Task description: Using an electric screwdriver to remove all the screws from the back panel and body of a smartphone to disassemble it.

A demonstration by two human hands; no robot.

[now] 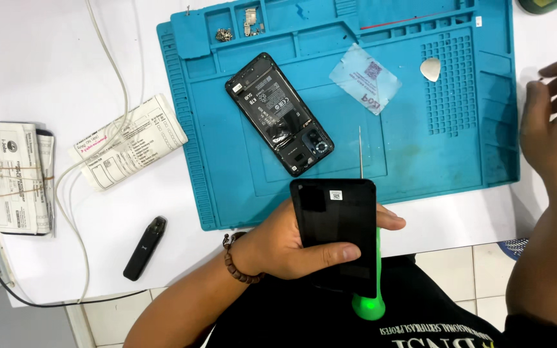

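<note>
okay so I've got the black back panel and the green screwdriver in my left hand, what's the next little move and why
Probably set the black back panel down on the blue repair mat. Your left hand grips both it and the green screwdriver, while the opened phone lies unattended and your right hand is off at the mat's edge.

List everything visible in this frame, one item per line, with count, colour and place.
Work mat: one, blue, on white table.
Opened phone: one, black, mat centre.
Clear film: one, mat upper right.
Pick: one, white, right of film.
Screws: small pile, top tray.
Paper bundles: two, white, table left.
Cable: white, table left.
Small device: one, black, table front.
Screwdriver: one, green handle.
Back cover: one, black, in left hand.
Right hand: at mat's right edge, apparently empty.
</note>
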